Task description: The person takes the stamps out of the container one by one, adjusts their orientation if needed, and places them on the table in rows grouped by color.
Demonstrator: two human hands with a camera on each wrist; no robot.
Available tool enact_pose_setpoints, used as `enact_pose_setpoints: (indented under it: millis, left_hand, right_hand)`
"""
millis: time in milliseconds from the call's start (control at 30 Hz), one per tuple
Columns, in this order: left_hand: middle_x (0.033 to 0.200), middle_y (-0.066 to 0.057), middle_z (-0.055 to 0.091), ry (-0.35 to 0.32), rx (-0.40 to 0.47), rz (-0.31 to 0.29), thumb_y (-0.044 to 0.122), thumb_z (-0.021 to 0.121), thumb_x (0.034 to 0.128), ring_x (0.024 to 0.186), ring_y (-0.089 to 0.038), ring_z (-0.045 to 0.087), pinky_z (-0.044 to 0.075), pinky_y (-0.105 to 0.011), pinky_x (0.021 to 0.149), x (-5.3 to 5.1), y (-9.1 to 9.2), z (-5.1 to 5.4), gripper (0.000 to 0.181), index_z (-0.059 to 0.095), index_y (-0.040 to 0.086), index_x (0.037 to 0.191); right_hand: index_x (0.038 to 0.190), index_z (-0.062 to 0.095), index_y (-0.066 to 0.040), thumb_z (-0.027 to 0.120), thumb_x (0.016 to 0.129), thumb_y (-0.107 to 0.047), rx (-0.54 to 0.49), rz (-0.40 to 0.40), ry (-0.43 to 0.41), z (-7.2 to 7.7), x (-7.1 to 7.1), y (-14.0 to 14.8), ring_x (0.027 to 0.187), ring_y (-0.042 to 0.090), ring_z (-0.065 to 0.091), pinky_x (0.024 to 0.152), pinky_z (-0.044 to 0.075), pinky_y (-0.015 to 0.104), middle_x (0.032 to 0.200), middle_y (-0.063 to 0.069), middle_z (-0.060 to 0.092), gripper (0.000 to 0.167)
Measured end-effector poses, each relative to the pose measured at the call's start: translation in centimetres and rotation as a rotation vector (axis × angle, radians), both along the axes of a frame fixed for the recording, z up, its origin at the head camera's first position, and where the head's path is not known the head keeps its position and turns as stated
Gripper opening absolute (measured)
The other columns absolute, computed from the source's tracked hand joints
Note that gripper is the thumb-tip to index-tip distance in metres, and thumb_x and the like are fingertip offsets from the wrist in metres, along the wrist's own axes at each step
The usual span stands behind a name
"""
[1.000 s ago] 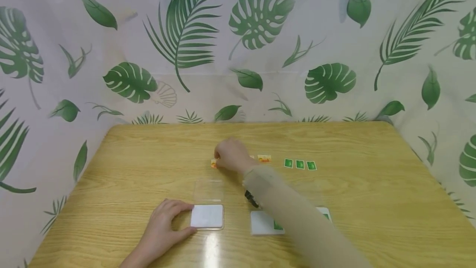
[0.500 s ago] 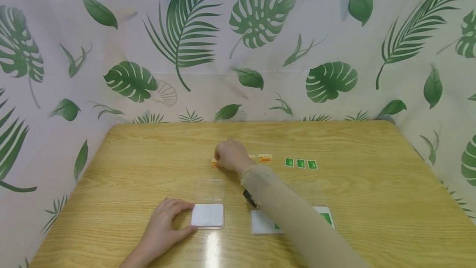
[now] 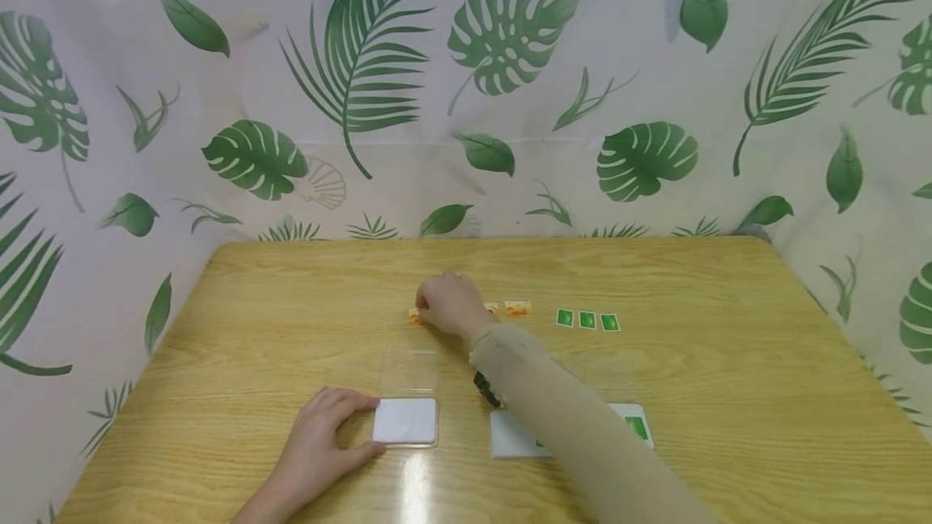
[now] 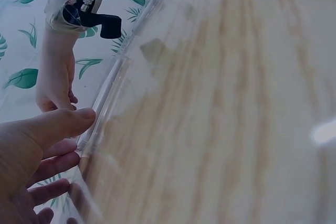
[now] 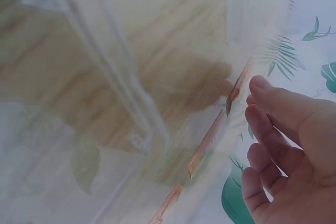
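In the head view my left hand point(image 3: 320, 439) is at the left side of a clear plastic case point(image 3: 438, 427) with a white card point(image 3: 404, 420) in it. Its forefinger and thumb hold the case's two left corners. My right hand point(image 3: 449, 304) reaches across to a row of small orange-and-yellow cards point(image 3: 518, 309) and pinches the leftmost orange card point(image 3: 413, 317), partly covered by the fingers. In the right wrist view, bent fingertips point(image 5: 257, 113) are beside that card's end, and contact is hard to see.
Several small green cards point(image 3: 586, 320) lie in a row to the right. My right sleeve point(image 3: 582, 435) partly covers a second case with a white card point(image 3: 513, 435) and larger green pictures point(image 3: 637, 428). A leaf-patterned cloth point(image 3: 510, 87) hangs behind the wooden table point(image 3: 291, 289).
The leftmost orange card and my right hand have shifted slightly left. My left hand stays at the case.
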State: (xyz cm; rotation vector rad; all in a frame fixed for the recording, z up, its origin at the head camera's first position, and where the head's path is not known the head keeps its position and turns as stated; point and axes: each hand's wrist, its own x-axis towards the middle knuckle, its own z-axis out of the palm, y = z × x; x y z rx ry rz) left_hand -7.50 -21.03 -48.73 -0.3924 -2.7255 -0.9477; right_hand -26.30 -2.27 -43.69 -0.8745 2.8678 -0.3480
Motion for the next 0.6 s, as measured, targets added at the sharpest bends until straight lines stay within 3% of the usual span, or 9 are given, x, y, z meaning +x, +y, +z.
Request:
enact_pose_setpoints:
  millis: [300,600]
  left_hand:
    - [0.105,0.006,0.063,-0.046,0.002,0.015,0.027,0.088,0.0655,0.105,-0.019,0.054,0.034,-0.052,0.1,-0.1,0.0,0.3,0.045,0.069,0.018,0.106]
    - [0.107,0.005,0.063,-0.111,0.011,0.038,0.027,0.087,0.0665,0.108,-0.022,0.053,0.032,-0.052,0.102,0.0,0.2,0.5,0.045,0.069,0.018,0.106]
  right_hand:
    - [0.097,0.074,-0.014,0.073,0.086,-0.025,-0.044,0.025,-0.011,1.6,0.6,1.0,0.088,0.017,0.055,0.082,0.044,0.034,0.09,-0.005,0.068,0.016]
    - [0.095,0.075,-0.014,0.075,0.084,-0.025,-0.088,0.068,-0.037,3.0,3.8,3.2,0.083,0.013,0.054,0.079,0.045,0.031,0.084,-0.007,0.066,0.016]
